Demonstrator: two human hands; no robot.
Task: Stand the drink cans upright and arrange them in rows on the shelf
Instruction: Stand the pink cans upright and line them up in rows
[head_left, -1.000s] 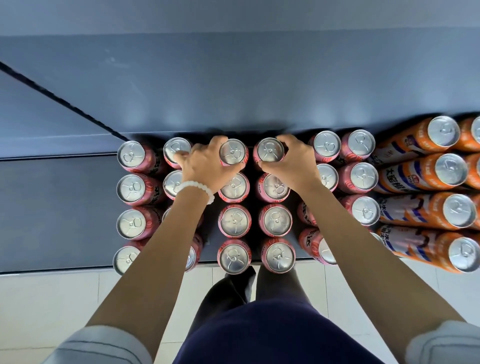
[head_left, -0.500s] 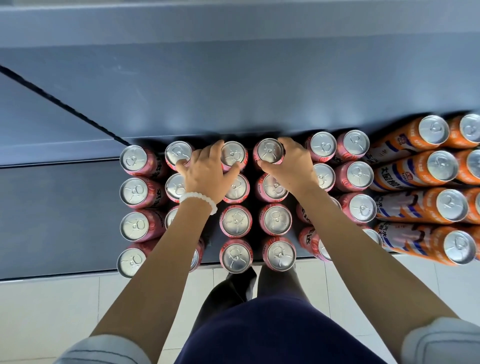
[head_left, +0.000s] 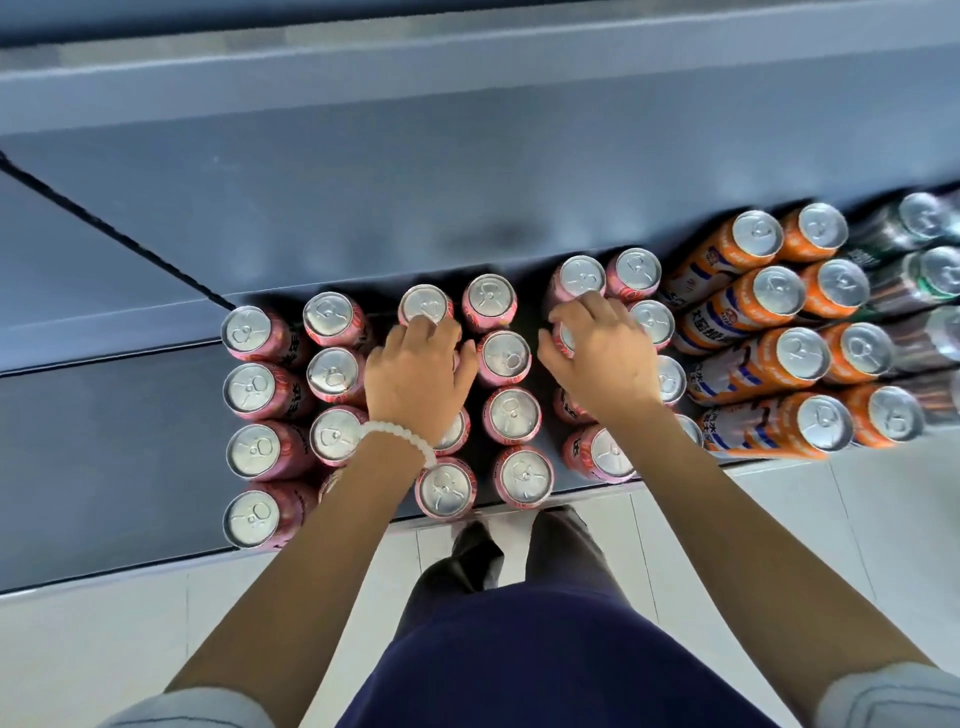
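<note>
Pink cans (head_left: 506, 417) upright in rows on the grey shelf (head_left: 104, 457), between and beneath both grips. Left grip (head_left: 415, 382) curled loosely over a covered can; right grip (head_left: 602, 358) likewise. Orange cans (head_left: 810, 358) just beyond the right grip.

pink cans (head_left: 508, 415) upright in rows on grey shelf (head_left: 104, 457), both hands, left hand (head_left: 415, 382), right hand (head_left: 602, 358), resting on can tops, orange cans (head_left: 810, 358) alongside
</note>
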